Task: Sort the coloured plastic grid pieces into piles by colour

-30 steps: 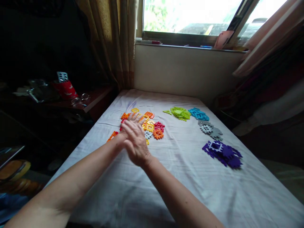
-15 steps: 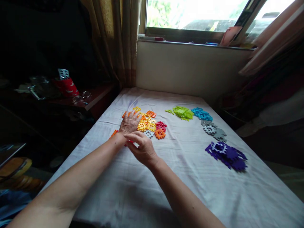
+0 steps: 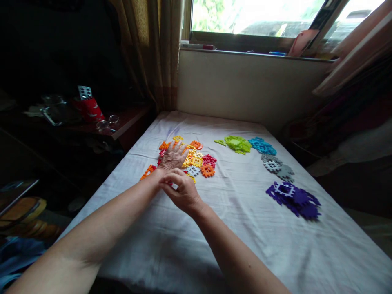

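My left hand (image 3: 174, 157) lies with its fingers spread over a mixed pile of toothed plastic building tiles, mostly yellow (image 3: 197, 162) and orange (image 3: 207, 170). It covers part of the pile. My right hand (image 3: 183, 188) is beside my left wrist, fingers curled and thumb near the fingertips; anything held there is hidden. Just beyond its knuckles lies a pale grey tile (image 3: 193, 171). Dark red tiles (image 3: 209, 160) sit at the pile's right side, and orange-red tiles (image 3: 148, 172) lie left of my left wrist.
Sorted heaps of lime green tiles (image 3: 237, 144), blue tiles (image 3: 262, 146), grey tiles (image 3: 285, 172) and purple tiles (image 3: 301, 200) lie on the right of the sheet-covered surface (image 3: 245, 245). A side table at left holds eyeglasses (image 3: 108, 122) and a red container (image 3: 92, 109).
My left hand has shifted slightly right and toward me across the pile, uncovering red tiles at its left. My right hand stays curled by the left wrist. The view has shifted slightly.
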